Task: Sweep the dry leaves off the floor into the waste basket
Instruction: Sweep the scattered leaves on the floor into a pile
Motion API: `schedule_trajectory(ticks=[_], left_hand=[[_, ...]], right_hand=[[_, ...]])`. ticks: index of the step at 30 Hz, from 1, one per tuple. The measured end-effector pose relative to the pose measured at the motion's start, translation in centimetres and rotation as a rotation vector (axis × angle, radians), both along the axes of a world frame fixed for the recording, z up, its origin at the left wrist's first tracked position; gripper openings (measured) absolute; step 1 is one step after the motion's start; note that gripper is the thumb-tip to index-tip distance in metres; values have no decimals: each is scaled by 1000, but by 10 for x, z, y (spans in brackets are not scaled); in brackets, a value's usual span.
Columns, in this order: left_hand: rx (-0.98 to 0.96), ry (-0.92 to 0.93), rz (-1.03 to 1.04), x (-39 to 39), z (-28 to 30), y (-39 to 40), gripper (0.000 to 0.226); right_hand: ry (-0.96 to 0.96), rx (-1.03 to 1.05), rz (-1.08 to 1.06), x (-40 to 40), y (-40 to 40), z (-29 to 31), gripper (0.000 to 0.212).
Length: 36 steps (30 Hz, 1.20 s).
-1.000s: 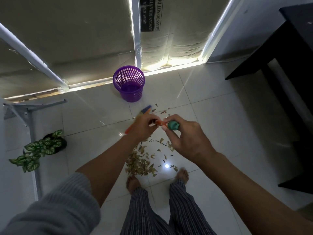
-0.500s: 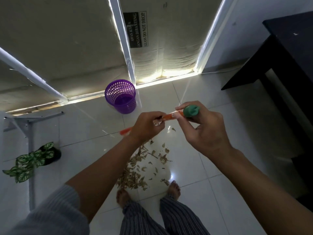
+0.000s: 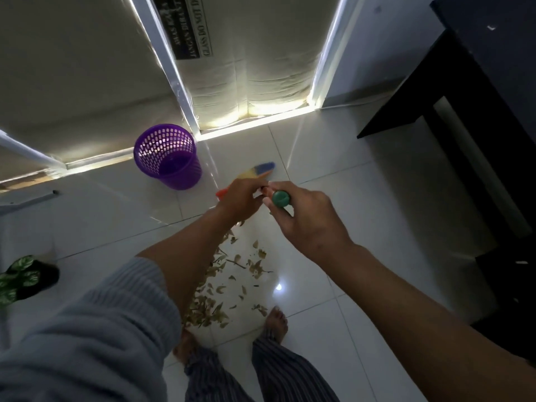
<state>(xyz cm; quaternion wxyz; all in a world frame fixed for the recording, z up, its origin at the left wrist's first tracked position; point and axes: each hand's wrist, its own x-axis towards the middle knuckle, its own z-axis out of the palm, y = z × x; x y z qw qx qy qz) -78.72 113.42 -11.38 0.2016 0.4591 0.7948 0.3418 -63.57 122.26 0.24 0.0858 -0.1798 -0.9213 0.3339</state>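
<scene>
Both of my hands grip a broom with an orange handle and a green end cap (image 3: 280, 198). My right hand (image 3: 301, 221) holds the top by the cap, and my left hand (image 3: 242, 197) grips the handle just below. The broom's colourful bristle head (image 3: 258, 170) reaches out over the white tiles to the right of the purple waste basket (image 3: 168, 158), which stands upright near the sliding door. A scatter of dry leaves (image 3: 226, 282) lies on the floor in front of my bare feet, partly hidden by my left forearm.
A dark table (image 3: 475, 120) fills the right side. A potted plant with patterned leaves (image 3: 21, 278) sits at the left edge. A curtained sliding door with a white frame (image 3: 179, 74) runs along the back. A metal stand foot (image 3: 26, 198) lies at the left.
The broom's head has swung forward and now shows beyond my hands, right of the basket. My hands have drawn closer together on the handle, and the view has shifted.
</scene>
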Motion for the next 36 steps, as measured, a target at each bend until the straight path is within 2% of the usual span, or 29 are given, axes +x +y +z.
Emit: schedule_trajectory(ticks=[4, 11, 14, 19, 21, 25, 31, 36], left_hand=[[-45, -43, -38, 9, 1, -7, 6], [40, -82, -199, 0, 36, -20, 14], [113, -34, -175, -4, 48, -16, 16], [212, 4, -95, -16, 43, -4, 18], [210, 31, -64, -23, 31, 3, 20], [112, 75, -2, -28, -3, 12, 17], [14, -107, -10, -14, -13, -2, 13], [39, -168, -36, 2, 7, -28, 11]], right_hand=[[-43, 40, 52, 2, 3, 6, 29], [182, 42, 58, 12, 6, 39, 25], [290, 68, 27, 8, 9, 52, 26], [352, 163, 40, 3, 5, 47, 27], [318, 138, 46, -3, 6, 34, 27], [115, 24, 22, -14, 10, 6, 25], [-65, 13, 14, -21, 14, 4, 27], [-85, 7, 39, -9, 1, 25, 29]])
